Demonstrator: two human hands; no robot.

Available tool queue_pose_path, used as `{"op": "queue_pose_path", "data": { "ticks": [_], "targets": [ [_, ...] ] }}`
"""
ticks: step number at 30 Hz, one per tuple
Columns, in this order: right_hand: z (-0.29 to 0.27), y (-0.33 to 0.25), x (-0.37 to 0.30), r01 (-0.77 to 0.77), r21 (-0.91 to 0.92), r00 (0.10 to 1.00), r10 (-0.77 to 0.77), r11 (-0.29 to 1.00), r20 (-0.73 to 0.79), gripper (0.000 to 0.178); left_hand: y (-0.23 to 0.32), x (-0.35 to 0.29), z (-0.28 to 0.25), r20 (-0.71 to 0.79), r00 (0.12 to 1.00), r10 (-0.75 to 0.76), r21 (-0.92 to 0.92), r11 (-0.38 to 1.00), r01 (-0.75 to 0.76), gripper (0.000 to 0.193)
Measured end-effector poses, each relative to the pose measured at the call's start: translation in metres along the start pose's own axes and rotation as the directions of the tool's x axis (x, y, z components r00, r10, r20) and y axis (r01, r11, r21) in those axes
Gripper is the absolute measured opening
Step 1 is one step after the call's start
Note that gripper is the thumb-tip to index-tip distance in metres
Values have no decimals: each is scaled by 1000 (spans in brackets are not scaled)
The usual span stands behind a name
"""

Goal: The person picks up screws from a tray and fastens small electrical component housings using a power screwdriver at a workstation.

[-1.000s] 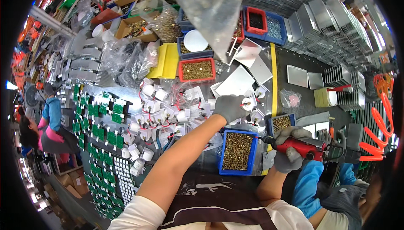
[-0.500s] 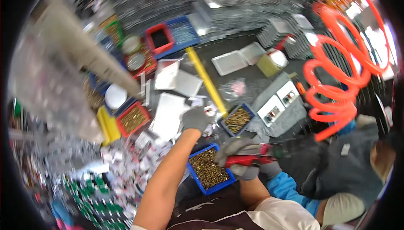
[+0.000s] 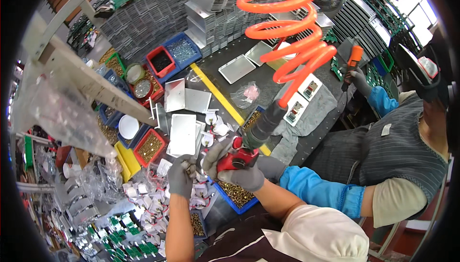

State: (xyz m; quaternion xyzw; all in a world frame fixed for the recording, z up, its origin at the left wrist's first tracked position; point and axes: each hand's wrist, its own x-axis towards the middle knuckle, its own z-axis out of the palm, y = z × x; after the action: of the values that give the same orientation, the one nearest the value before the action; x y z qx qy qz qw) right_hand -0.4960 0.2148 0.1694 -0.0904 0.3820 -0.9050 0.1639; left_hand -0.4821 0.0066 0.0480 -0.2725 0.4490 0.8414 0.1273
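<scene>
My right hand point(image 3: 251, 178), in a grey glove, is wrapped round a red air screwdriver point(image 3: 237, 159) with a dark hose end. It hangs above a blue tray of brass-coloured screws point(image 3: 235, 195). My left hand point(image 3: 181, 178), also gloved, is closed, fingertips pinched together; something small and metallic seems to be in them, too small to name. It hovers over a heap of white parts with red wires point(image 3: 148, 204). Just beyond both hands lies a flat white metal panel point(image 3: 183, 135). A co-worker's gloved hand point(image 3: 273, 168) is close behind my right hand.
An orange coiled air hose point(image 3: 299, 37) hangs down to my tool. The co-worker's other hand point(image 3: 358, 77) holds an orange-and-black driver point(image 3: 353, 63). A red bin of screws point(image 3: 149, 147) and a yellow bin point(image 3: 127, 161) stand left. Stacked metal trays point(image 3: 148, 27) line the back.
My left hand has drawn back from the white panels to the left. My right hand has brought the red screwdriver leftward and upright. The co-worker's orange-and-black driver now shows at the right.
</scene>
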Motion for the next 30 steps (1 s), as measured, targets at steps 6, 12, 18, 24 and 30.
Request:
{"op": "queue_pose_path", "data": {
  "ticks": [6, 12, 18, 24, 30],
  "targets": [
    [39, 17, -2, -62, 21, 990, 59, 998, 131, 32, -16, -107, -53, -111, 982, 156, -161, 972, -173, 32],
    [83, 34, -18, -112, 140, 962, 73, 984, 262, 32, -67, -180, -86, -265, 964, 10, -407, 905, -121, 31],
    [108, 65, -42, -189, 19, 871, 158, 982, 464, 31, -95, -228, -79, -426, 877, 221, -175, 931, -320, 29],
    [110, 58, -47, -43, 103, 885, -10, 994, 465, 41, -102, -233, -72, -249, 504, 827, 905, 383, -182, 25],
    [134, 82, -56, -130, 45, 811, 80, 990, 579, 42, -101, -255, -69, -198, 389, 900, 949, 275, -152, 21]
  ]
}}
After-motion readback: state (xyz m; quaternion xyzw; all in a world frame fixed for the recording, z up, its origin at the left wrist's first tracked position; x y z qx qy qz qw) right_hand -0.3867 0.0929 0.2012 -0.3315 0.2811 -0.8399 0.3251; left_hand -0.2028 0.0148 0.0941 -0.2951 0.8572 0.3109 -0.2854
